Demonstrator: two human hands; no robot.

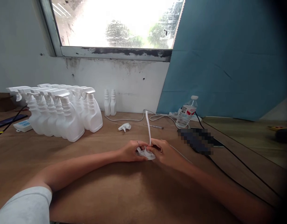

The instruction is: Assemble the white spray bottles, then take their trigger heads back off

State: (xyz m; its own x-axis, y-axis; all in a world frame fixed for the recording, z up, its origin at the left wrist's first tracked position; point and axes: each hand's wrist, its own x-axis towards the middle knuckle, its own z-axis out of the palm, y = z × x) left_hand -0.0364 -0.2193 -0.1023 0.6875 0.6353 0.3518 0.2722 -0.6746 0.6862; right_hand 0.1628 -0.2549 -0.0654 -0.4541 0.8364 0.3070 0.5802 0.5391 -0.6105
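My left hand (133, 151) is closed around a white trigger spray head (150, 155), low over the middle of the table. A thin white dip tube (148, 126) rises from the spray head, leaning slightly to the left at its top. With thumb and fingers, my right hand (160, 151) pinches the tube at its lower end, where it meets the head. My fingers hide part of the join. Beyond my hands, a smaller white trigger spray head (125, 127) lies on the table.
Rows of white spray bottles (73, 121) stand at the left, beside a small white counter device (23, 125). Two slim bottles (110, 102) stand by the wall. A water bottle (186, 113), a pen-like rod (155, 126), cables and a pixelated dark object (196, 141) are toward the right.
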